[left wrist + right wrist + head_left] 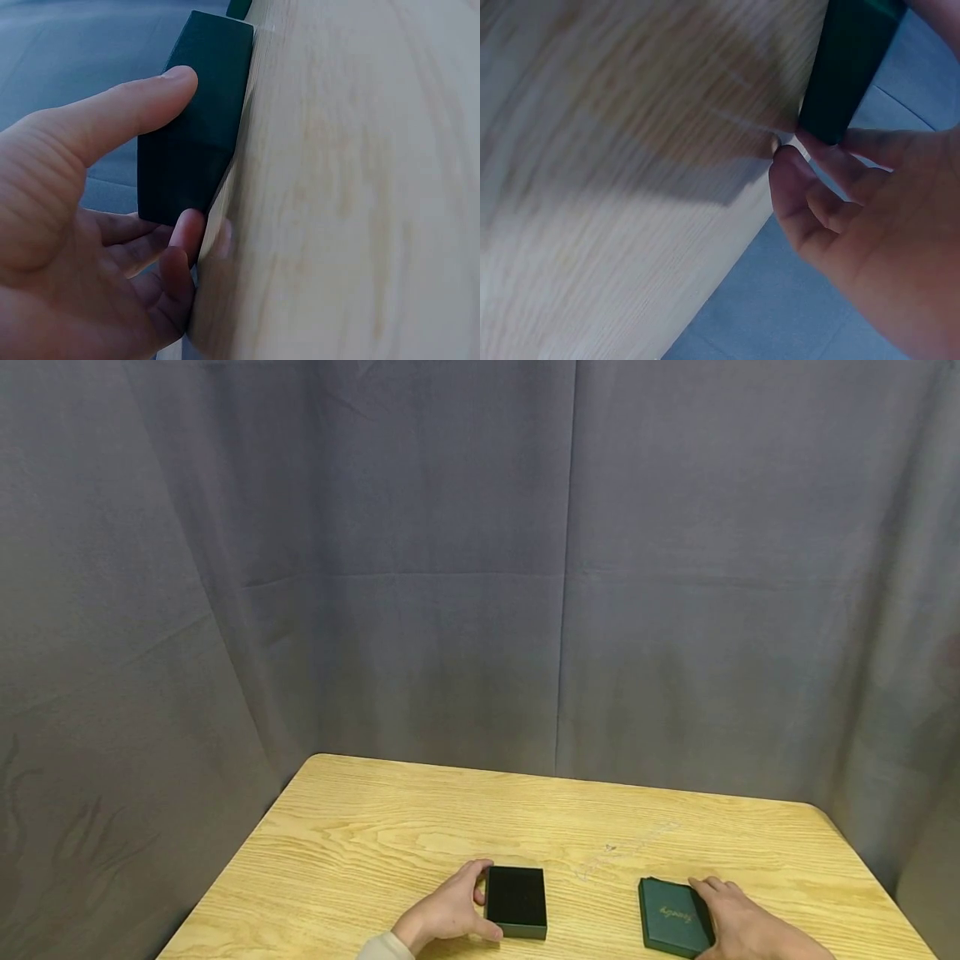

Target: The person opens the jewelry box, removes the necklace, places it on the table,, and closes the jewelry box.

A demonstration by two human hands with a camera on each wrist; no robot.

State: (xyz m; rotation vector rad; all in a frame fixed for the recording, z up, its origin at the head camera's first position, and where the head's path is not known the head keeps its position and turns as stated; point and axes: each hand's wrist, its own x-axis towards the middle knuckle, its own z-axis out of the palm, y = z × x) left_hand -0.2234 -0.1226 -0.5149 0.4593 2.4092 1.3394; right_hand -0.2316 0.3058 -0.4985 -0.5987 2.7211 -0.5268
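Observation:
A dark green jewelry box base (516,897) with a black inside lies on the table. My left hand (447,906) holds it from its left side, thumb along the near wall and fingertips at the far corner. In the left wrist view the thumb presses on the green wall of the base (210,82). Farther right lies the green box lid (671,914), gold lettering on top. My right hand (742,922) grips this lid across its right side, fingers at the far edge. In the right wrist view, fingertips meet a lower corner of the lid (844,75).
A fine silvery chain with a small pendant (611,847) lies spread on the wooden table (390,810), behind and between the two box parts. Grey curtains (450,610) hang behind the table and along its sides.

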